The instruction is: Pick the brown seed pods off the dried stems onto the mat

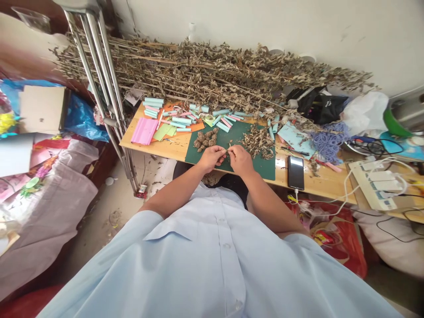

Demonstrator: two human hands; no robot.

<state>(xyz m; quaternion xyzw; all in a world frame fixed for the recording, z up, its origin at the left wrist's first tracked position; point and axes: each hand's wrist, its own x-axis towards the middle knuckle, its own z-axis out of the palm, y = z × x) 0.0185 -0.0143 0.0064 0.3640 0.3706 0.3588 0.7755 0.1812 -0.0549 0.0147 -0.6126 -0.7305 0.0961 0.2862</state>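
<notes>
The left hand (pixel 212 158) had its thumb and forefinger pinched together, and the right hand (pixel 241 159), fingers curled in, did likewise just beside it. Between them both held a small bit of dry plant (pixel 230 145), right at the fingertips and above a green mat (pixel 265 168); its exact shape was too small to tell. Beyond the left hand, brown clumps (pixel 206 139) sat heaped on the mat; beyond the right lay a pile of loose dry leaves (pixel 258 142). Blue and pink paper rolls (pixel 181 120) were scattered along the mat's far edge and onto the wooden table (pixel 157 148). A phone (pixel 296 172), plugged into a cable, lay right of the mat. Long dried stalks (pixel 225 66) stretched behind everything. Farther right stood a white plastic bag (pixel 366 112), its contents hidden, near a green bowl (pixel 395 120). Under the table, a red bag (pixel 351 240) had a yellow-and-red packet (pixel 322 237) showing at its opening.
</notes>
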